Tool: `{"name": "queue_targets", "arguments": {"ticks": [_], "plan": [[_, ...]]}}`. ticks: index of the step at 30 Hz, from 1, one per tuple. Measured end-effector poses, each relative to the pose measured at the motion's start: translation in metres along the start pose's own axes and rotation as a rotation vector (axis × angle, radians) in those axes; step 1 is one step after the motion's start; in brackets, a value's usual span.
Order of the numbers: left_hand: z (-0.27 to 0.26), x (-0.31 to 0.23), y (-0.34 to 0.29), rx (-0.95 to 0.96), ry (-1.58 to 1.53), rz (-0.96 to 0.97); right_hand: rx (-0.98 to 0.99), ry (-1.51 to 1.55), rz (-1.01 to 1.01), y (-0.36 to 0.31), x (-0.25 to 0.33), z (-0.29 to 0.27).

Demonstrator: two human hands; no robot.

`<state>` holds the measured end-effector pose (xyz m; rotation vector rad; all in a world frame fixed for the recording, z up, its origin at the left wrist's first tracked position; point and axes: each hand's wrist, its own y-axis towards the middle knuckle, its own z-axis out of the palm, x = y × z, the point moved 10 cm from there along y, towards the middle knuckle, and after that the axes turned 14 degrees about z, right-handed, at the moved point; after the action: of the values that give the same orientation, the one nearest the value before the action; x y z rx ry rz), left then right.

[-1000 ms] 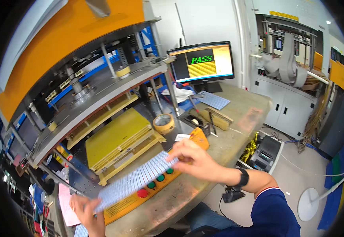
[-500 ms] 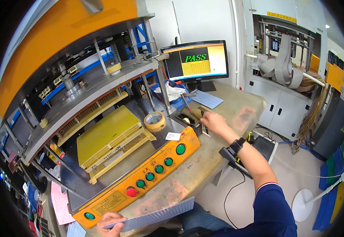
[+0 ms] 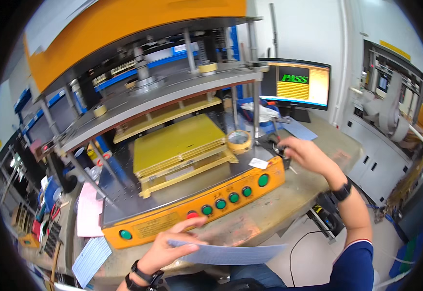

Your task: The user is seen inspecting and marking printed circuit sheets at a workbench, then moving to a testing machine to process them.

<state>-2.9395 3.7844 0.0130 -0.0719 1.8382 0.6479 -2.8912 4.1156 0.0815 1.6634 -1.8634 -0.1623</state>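
A thin, light blue-grey flat panel [image 3: 235,254] is held near the lower middle of the view. My left hand [image 3: 168,247] pinches its left end between thumb and fingers, in front of the orange control strip [image 3: 163,225]. At the strip's right end, my right hand [image 3: 306,154] is closed around something small and dark that I cannot make out, mostly hidden by the fingers. Beside that hand lie a white label [image 3: 258,163] and a roll of tan tape [image 3: 239,141]. Several green buttons and a red one [image 3: 192,214] line the strip.
The press's upper plate [image 3: 172,97] hangs on metal posts above a yellow-green fixture [image 3: 180,145]. A monitor [image 3: 299,85] stands at the back right, with a light blue panel [image 3: 300,130] below it. Another blue panel [image 3: 91,261] lies at the left, near pink paper [image 3: 90,211].
The view has swung left, so the press appears farther right. My left hand has come up and inward with the panel. My right hand remains near the machine's right corner.
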Motion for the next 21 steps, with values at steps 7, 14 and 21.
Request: {"name": "queue_targets", "arguments": {"ticks": [7, 14, 21], "plan": [[0.038, -0.006, 0.008, 0.226, -0.09, 0.019, 0.153, -0.326, -0.671, -0.059, 0.208, 0.038], [0.027, -0.006, -0.015, 0.171, -0.055, -0.036, 0.216, -0.385, -0.749, -0.056, 0.253, 0.072], [0.019, -0.004, -0.024, 0.179, -0.01, -0.021, 0.192, -0.411, -0.835, -0.064, 0.274, 0.086]]}}
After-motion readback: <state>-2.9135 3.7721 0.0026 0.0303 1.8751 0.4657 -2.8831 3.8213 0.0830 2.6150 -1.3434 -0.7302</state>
